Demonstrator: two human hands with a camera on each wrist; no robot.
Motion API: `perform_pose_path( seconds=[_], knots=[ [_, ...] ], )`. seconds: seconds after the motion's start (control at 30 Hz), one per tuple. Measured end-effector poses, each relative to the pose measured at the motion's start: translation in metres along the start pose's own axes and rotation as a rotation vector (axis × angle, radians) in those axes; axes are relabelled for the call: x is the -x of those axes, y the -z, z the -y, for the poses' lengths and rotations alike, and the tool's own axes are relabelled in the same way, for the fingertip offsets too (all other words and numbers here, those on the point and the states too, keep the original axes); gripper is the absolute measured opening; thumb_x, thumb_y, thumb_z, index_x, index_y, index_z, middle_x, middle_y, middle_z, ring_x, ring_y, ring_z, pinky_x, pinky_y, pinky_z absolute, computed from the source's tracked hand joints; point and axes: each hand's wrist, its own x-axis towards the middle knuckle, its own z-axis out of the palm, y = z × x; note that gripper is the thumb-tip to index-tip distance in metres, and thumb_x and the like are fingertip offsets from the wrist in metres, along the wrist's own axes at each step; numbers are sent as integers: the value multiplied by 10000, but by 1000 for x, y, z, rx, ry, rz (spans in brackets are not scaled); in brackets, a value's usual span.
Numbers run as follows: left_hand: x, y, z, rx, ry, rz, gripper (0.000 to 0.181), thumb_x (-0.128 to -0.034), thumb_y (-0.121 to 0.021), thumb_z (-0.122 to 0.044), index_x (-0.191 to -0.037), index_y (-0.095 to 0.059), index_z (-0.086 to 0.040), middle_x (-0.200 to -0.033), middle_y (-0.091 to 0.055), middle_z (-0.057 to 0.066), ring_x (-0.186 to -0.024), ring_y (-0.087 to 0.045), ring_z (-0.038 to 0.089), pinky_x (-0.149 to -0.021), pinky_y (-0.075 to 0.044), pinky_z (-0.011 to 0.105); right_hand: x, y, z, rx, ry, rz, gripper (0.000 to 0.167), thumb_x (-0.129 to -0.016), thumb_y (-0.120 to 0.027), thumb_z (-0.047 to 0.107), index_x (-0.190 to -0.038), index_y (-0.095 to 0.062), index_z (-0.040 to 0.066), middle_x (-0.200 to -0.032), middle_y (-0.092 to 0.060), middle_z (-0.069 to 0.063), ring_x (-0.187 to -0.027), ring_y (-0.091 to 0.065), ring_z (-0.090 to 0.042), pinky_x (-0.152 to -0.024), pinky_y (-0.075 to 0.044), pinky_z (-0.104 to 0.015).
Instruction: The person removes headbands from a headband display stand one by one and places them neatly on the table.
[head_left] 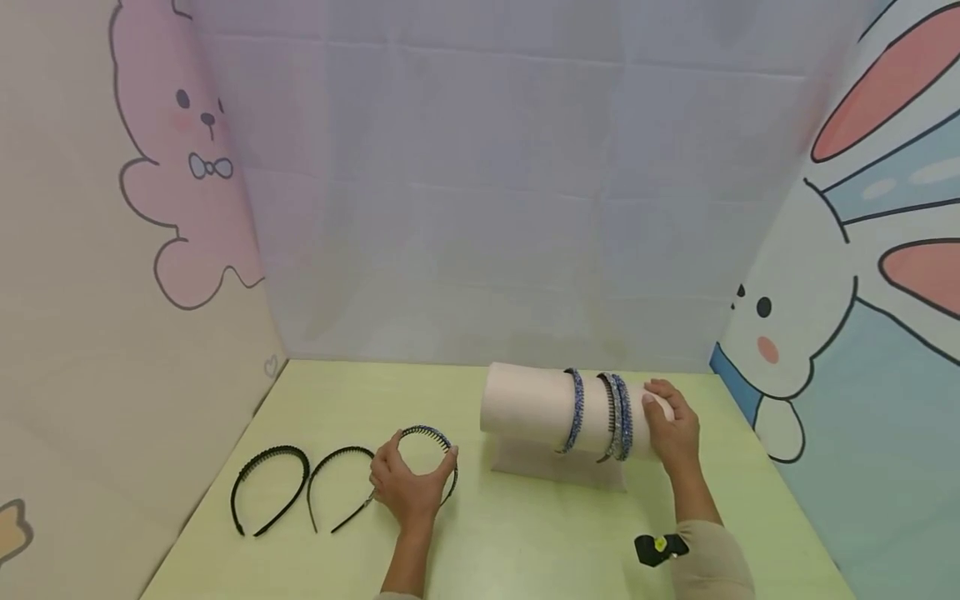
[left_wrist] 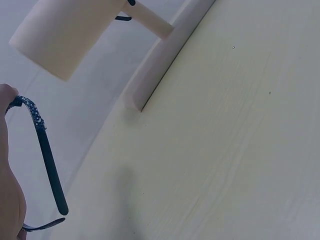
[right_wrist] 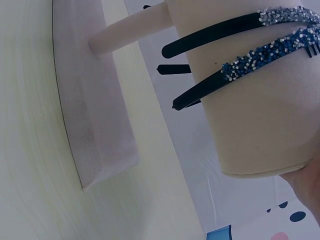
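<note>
Your left hand (head_left: 408, 487) clasps a headband (left_wrist: 49, 161) — rightward lies the crosswise cylinder (head_left: 528, 402), far end gripped by your right hand (head_left: 675, 429).

A pale yellow-green tabletop (head_left: 540, 546) is enclosed on three sides.
The back wall (head_left: 450, 217), greyish-lilac, is crossed by fold creases; the cream left wall (head_left: 97, 375) is printed with a pink bear (head_left: 168, 133) wearing a bow tie (head_left: 210, 167) and a small heart (head_left: 271, 365), while the right wall (head_left: 877, 400) is decorated with a large white rabbit (head_left: 802, 283); soft light is spread throughout.
</note>
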Motion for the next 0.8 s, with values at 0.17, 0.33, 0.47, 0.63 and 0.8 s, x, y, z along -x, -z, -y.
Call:
perform_pose_path(
  seconds=[0.17, 0.33, 0.47, 0.63, 0.8],
  knots=[
    [-1, -1, 5, -101, 99, 49, 951, -487, -825, -616, -1261, -517, -158, -1185, -411, 130, -1091, -353, 343, -777, -262, 556, -1, 1, -4, 33, 3, -17, 245, -905, -586, 185, -1087, -641, 32, -1257, -551, -68, -1182, -462, -223, -924, -368, -307],
    [-2, -4, 10, -188, 199, 149, 982, -495, -789, -671, -1273, -494, -148, -1214, -378, 163, -1113, -314, 377, -804, -236, 582, -1, 0, -4, 38, 5, -17, 259, -911, -583, 166, -1105, -626, -1, -1249, -550, -77, -1154, -468, -169, -898, -376, -253],
    [-5, -8, 14, -241, 259, 232, 975, -517, -793, -643, -1281, -477, -125, -1241, -356, 210, -1131, -291, 413, -814, -217, 605, -2, -1, -6, 34, 4, -26, 254, -900, -596, 133, -1112, -630, -4, -1258, -546, -94, -1148, -462, -154, -895, -373, -246],
    [-8, -14, 20, -292, 304, 286, 974, -534, -811, -597, -1292, -457, -97, -1259, -327, 240, -1148, -256, 438, -843, -196, 624, -1, -2, -7, 23, 10, -34, 244, -899, -603, 138, -1107, -639, 14, -1247, -554, -66, -1127, -466, -109, -893, -372, -232],
    [-7, -15, 23, -313, 315, 297, 970, -532, -831, -552, -1290, -462, -72, -1246, -315, 257, -1136, -246, 448, -847, -194, 634, 0, -2, -6, 30, 23, -36, 241, -903, -600, 169, -1087, -642, 19, -1223, -564, -52, -1134, -479, -148, -891, -382, -262]
  ],
)
